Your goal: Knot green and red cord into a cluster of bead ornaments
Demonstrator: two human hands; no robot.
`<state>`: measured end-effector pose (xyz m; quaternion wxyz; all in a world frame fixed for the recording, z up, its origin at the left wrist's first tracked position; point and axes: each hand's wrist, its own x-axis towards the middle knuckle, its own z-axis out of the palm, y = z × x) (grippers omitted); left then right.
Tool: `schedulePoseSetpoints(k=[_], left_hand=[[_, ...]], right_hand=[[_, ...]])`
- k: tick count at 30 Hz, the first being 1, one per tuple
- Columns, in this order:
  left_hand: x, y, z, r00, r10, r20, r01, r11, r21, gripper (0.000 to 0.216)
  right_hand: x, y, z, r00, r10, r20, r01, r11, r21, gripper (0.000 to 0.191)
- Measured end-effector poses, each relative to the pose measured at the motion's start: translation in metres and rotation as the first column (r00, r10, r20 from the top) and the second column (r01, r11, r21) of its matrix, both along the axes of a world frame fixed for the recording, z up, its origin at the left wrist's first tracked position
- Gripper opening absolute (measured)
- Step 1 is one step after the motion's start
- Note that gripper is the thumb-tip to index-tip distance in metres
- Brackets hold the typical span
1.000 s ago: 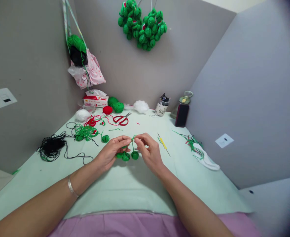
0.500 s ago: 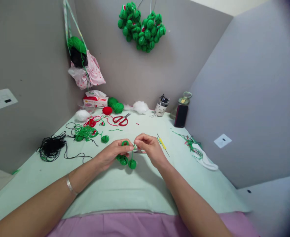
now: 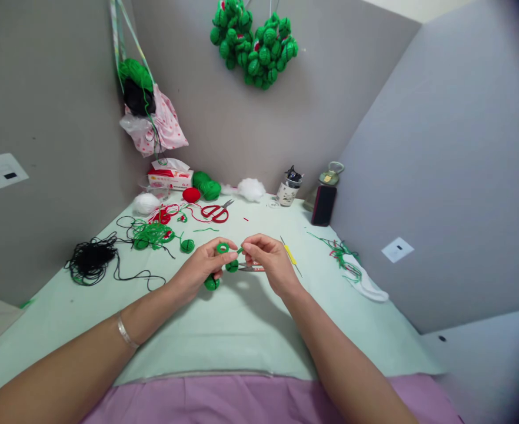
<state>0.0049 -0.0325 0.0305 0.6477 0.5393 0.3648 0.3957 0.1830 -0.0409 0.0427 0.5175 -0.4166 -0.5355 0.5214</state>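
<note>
My left hand [image 3: 204,264] is closed round a green crocheted piece, whose small ring [image 3: 223,248] shows above the thumb. A green ball with dark lines [image 3: 212,283] hangs under the palm. Another such ball [image 3: 232,266] hangs just below the fingertips. Close by, my right hand [image 3: 266,259] pinches the tip of a short green strand [image 3: 240,250] that runs to the left fingers. Below the right fingers, small scissors [image 3: 251,267] lie on the table, partly covered. The yellow-handled crochet hook [image 3: 290,254] lies to the right of that hand.
Black yarn [image 3: 92,259], tangled green yarn [image 3: 151,234] and red-handled scissors [image 3: 215,212] lie on the left. Along the back stand a tissue box [image 3: 171,178], white stuffing [image 3: 250,189], a jar [image 3: 288,191] and a phone [image 3: 323,205]. Yarn scraps [image 3: 345,259] lie right. Finished green pieces [image 3: 259,50] hang above.
The hanging green ball has risen to just under my fingertips, and the strand between my hands now points up and right. Both hands have shifted slightly upward.
</note>
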Motion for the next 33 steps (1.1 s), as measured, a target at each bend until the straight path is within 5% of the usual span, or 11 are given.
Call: schedulePoseSetpoints(k=[10,18,26,33], left_hand=[[-0.0005,0.0001,0.0004,1.0,-0.022,-0.013,0.022,0.999,-0.05,0.032],[-0.0015,0.0022,-0.0021,0.999,-0.038,-0.005,0.038,0.999,-0.033,0.032],[-0.0041,-0.0005,0.0041,0.979,-0.2,0.044,0.203,0.977,-0.066,0.022],[-0.0052,-0.0003,0.0046,0.962,-0.259,0.082,0.267,0.957,-0.11,0.019]], right_hand=[[0.008,0.0076,0.0002,0.984,-0.17,-0.045,0.171,0.985,0.019,0.023],[0.0009,-0.0005,0.0016,0.99,0.035,0.137,-0.037,0.999,0.01,0.019],[0.0056,0.0059,0.002,0.977,-0.065,-0.203,0.059,0.998,-0.034,0.02],[0.0028,0.0049,0.0035,0.938,-0.148,-0.314,0.118,0.987,-0.113,0.026]])
